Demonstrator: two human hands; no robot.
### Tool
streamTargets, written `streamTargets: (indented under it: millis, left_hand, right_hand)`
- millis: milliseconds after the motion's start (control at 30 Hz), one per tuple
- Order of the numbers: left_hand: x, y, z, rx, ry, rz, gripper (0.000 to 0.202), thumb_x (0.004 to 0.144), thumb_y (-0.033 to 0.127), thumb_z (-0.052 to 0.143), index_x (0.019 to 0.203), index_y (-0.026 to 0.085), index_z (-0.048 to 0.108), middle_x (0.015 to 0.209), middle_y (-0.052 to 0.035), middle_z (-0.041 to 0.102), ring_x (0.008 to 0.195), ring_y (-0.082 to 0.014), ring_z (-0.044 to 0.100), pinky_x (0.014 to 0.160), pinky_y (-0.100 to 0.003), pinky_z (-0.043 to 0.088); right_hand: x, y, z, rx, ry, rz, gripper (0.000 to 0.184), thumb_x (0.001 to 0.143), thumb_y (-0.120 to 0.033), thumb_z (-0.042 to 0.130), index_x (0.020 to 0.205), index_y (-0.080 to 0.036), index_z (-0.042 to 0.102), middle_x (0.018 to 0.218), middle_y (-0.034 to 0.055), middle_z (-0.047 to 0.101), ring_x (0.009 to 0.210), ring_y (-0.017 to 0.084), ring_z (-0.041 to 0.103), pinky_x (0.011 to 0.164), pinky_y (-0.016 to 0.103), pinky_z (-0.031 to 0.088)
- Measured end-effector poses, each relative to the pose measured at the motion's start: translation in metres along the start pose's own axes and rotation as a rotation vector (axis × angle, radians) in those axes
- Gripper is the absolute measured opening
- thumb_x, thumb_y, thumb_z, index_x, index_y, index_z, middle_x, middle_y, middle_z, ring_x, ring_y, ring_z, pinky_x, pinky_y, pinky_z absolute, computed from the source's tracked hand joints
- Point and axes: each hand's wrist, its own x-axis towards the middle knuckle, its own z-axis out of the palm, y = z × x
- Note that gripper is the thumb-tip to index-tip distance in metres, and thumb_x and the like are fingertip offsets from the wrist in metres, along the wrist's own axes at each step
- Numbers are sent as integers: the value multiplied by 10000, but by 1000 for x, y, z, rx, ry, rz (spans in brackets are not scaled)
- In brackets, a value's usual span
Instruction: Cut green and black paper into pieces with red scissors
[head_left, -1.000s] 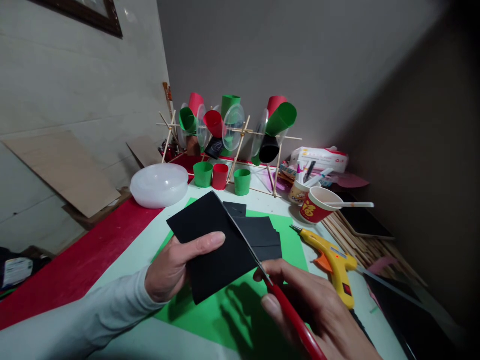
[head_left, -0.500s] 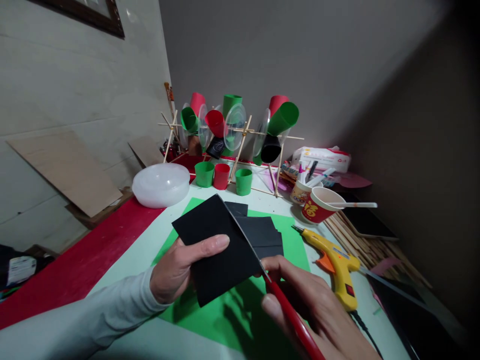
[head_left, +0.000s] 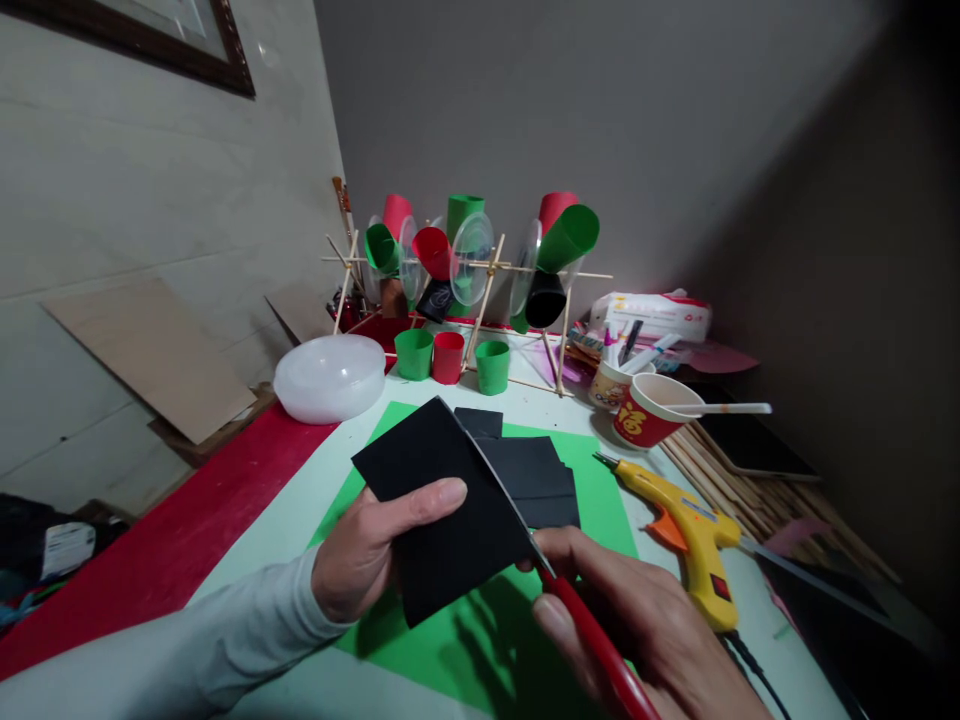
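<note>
My left hand grips a sheet of black paper, thumb on top and the other fingers hidden beneath. In my right hand are red-handled scissors, whose blade lies along the right edge of the black sheet. The lower blade is hidden, so I cannot see how far the scissors are open. Beneath both hands lies green paper, with several black paper pieces resting on it behind the held sheet.
A yellow glue gun lies on the right, near a red paper cup and wooden sticks. Small green and red paper cups stand behind, below a stick frame with cups. Clear plastic lids sit left.
The whole view has shifted slightly, so everything appears a little lower and further right. Both hands keep their holds, and the scissors stay along the black sheet's edge.
</note>
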Motion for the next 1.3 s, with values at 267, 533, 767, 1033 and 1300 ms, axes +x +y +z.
streamTargets:
  millis: [267, 533, 767, 1033, 1300]
  left_hand:
    - [-1, -1, 1, 1, -36, 24, 518, 736, 217, 829, 1236, 140, 720, 1071, -127, 800, 1063, -355, 724, 947, -430, 582]
    - [-2, -2, 1, 13, -29, 14, 510, 734, 214, 830, 1229, 149, 724, 996, -109, 815, 1063, -339, 725, 901, -385, 603]
    - [-2, -2, 2, 27, -28, -4, 522, 717, 226, 839, 1219, 135, 728, 1019, -125, 809, 1014, -349, 742, 884, -400, 613]
    - [-3, -2, 2, 34, -57, -23, 535, 727, 237, 838, 1239, 140, 718, 1042, -128, 806, 1040, -342, 734, 904, -388, 603]
    - [-3, -5, 2, 47, -43, -20, 335, 740, 222, 824, 1063, 142, 788, 957, -98, 820, 966, -307, 757, 850, -353, 620]
  right_hand:
    - [1, -3, -3, -17, -7, 96, 132, 851, -399, 660, 936, -304, 696, 715, -17, 731, 677, 213, 718, 584, 234, 558]
    - [-2, -1, 0, 24, -29, 68, 118, 914, -384, 596, 937, -288, 661, 728, -18, 733, 630, 177, 706, 605, 225, 556]
    - [-1, 0, 0, 37, -89, 100, 129, 920, -371, 572, 982, -280, 640, 799, -19, 757, 718, 177, 735, 588, 210, 545]
    - [0, -3, -4, -38, -54, 172, 207, 844, -424, 661, 994, -285, 696, 929, 2, 785, 862, 218, 752, 717, 221, 592]
    - [0, -4, -3, 18, -124, 126, 170, 937, -414, 552, 919, -269, 639, 716, -7, 716, 665, 187, 704, 628, 239, 558]
